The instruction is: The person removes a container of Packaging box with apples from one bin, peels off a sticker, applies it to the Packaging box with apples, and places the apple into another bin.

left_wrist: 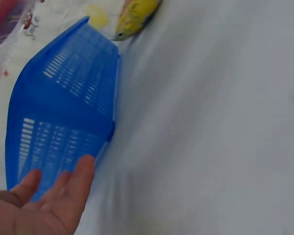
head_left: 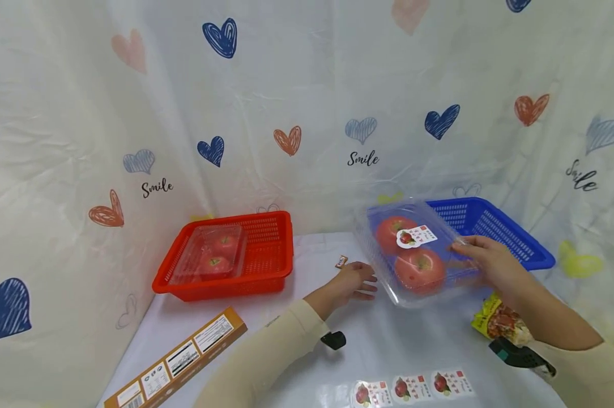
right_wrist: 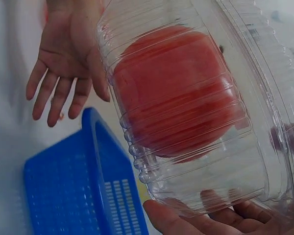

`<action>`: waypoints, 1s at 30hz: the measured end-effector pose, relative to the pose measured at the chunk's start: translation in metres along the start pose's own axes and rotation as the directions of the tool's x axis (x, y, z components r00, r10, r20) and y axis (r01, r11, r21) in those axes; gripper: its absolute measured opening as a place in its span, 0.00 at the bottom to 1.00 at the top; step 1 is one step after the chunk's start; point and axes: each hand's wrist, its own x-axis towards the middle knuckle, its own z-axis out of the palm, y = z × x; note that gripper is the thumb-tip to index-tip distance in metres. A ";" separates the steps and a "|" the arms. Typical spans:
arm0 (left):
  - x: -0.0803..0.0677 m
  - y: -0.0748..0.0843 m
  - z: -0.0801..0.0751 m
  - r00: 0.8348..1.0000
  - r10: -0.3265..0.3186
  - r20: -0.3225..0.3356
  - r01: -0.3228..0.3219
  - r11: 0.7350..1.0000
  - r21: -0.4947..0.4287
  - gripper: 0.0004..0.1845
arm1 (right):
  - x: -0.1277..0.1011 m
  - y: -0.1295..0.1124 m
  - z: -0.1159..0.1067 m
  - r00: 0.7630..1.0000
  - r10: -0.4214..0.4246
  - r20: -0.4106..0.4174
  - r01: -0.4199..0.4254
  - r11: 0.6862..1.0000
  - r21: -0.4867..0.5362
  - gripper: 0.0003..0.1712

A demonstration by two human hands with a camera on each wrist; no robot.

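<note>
My right hand (head_left: 495, 266) grips the right side of a clear plastic box (head_left: 406, 300), lifted and tilted in front of the blue basket (head_left: 516, 232). Two red apples (head_left: 420, 271) show inside, and a white sticker (head_left: 416, 236) with a fruit picture is on the lid. In the right wrist view the fingers (right_wrist: 220, 220) curl under the box's edge. Just left of the box, my left hand (head_left: 352, 283) holds nothing; its palm and spread fingers face the right wrist camera. The left wrist view shows its fingers before the blue basket (left_wrist: 63, 103).
A red basket (head_left: 266, 283) at left contains another clear box (head_left: 184, 272) of apples. A small wrapped candy (head_left: 341, 262) lies behind my left hand. Toward the front are a long orange carton (head_left: 179, 362) and several fruit stickers (head_left: 411, 390). A yellow snack bag (head_left: 500, 320) lies beneath my right forearm.
</note>
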 end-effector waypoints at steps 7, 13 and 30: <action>0.025 0.008 0.027 0.992 -0.007 -0.127 -0.004 0.996 -0.090 0.17 | 0.021 -0.003 -0.032 0.999 0.024 -0.036 -0.018 0.990 0.140 0.14; 0.029 0.016 0.029 0.997 0.021 -0.069 -0.036 0.973 -0.229 0.12 | 0.037 0.002 -0.057 0.996 0.030 -0.088 -0.018 0.992 0.128 0.21; 0.024 0.010 0.023 0.998 0.046 -0.038 -0.055 0.960 -0.275 0.09 | 0.064 0.044 -0.127 0.954 0.064 -0.293 -0.108 0.985 -0.138 0.51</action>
